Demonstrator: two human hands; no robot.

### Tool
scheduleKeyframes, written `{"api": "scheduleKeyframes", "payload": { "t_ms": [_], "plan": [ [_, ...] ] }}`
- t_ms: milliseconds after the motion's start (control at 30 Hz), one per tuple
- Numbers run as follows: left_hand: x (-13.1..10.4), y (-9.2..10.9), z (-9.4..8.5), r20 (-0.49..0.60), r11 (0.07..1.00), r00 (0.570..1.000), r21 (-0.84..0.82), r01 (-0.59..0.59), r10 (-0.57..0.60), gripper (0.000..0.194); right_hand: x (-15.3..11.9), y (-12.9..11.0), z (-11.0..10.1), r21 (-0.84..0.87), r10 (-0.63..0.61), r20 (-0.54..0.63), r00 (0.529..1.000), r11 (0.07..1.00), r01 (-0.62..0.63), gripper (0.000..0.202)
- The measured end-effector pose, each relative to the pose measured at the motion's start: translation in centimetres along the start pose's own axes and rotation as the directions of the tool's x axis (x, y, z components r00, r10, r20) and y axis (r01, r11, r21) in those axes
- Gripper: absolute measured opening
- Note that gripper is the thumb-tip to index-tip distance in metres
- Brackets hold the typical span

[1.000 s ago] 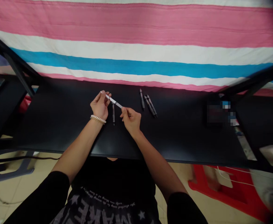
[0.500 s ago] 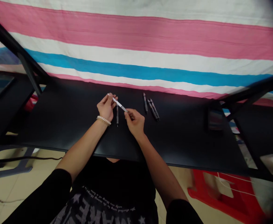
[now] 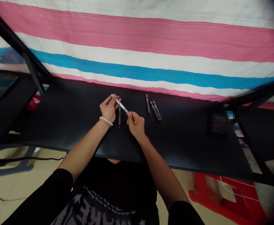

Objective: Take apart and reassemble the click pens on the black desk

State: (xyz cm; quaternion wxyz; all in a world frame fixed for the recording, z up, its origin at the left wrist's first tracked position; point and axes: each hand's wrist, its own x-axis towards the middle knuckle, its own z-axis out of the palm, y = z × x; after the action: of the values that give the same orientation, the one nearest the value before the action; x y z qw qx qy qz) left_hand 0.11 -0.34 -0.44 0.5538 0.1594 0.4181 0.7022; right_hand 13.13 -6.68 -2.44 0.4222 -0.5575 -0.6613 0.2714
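A white pen (image 3: 122, 106) slants between my hands above the black table. My left hand (image 3: 109, 107) pinches its upper end, and my right hand (image 3: 136, 125) is closed round the lower end, whose tip is hidden by the fingers. Below the white pen, a dark pen (image 3: 119, 117) lies between my hands. To the right of my right hand are three more dark pens: one alone (image 3: 147, 104) and two side by side, the nearer one (image 3: 154, 111) touching or almost touching the other (image 3: 157, 111).
The black table (image 3: 186, 140) ends at a striped cloth (image 3: 151, 75) at the back. A dark blurred object (image 3: 218, 123) sits at the table's right. A red stool (image 3: 228, 197) stands on the floor at the lower right. Dark metal bars slope at both sides.
The fingers of my right hand have curled more tightly round the lower end of the white pen. The whole view has shifted slightly.
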Motion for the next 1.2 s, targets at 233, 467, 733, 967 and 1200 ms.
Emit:
{"api": "scheduleKeyframes", "payload": {
  "t_ms": [233,467,733,967,1200],
  "plan": [
    [0.1,0.1,-0.2,0.058,0.996,0.996,0.062,-0.065,0.061,0.034,0.1,-0.1,0.0,-0.041,0.009,-0.001,1.000,0.999,-0.009,0.037],
    [0.3,0.0,-0.4,0.078,0.993,0.995,0.088,-0.076,0.070,0.028,0.1,-0.2,-0.2,-0.017,0.024,-0.066,0.998,1.000,-0.025,0.039],
    [0.4,0.1,-0.2,0.145,0.987,0.987,0.139,-0.083,0.063,0.024,0.2,-0.1,-0.2,-0.126,0.026,-0.165,0.986,0.991,-0.047,0.039],
    [1.8,0.7,-2.3,0.361,0.538,0.898,0.719,-0.440,0.252,0.040,1.4,1.9,-3.0,-0.438,0.070,-0.416,0.907,0.858,-0.268,0.027],
    [0.8,0.6,-2.2,0.527,0.337,0.838,0.770,-0.542,0.145,0.016,1.0,1.1,-2.0,-0.344,0.023,-0.260,0.965,0.932,-0.115,0.027]
  ]
}}
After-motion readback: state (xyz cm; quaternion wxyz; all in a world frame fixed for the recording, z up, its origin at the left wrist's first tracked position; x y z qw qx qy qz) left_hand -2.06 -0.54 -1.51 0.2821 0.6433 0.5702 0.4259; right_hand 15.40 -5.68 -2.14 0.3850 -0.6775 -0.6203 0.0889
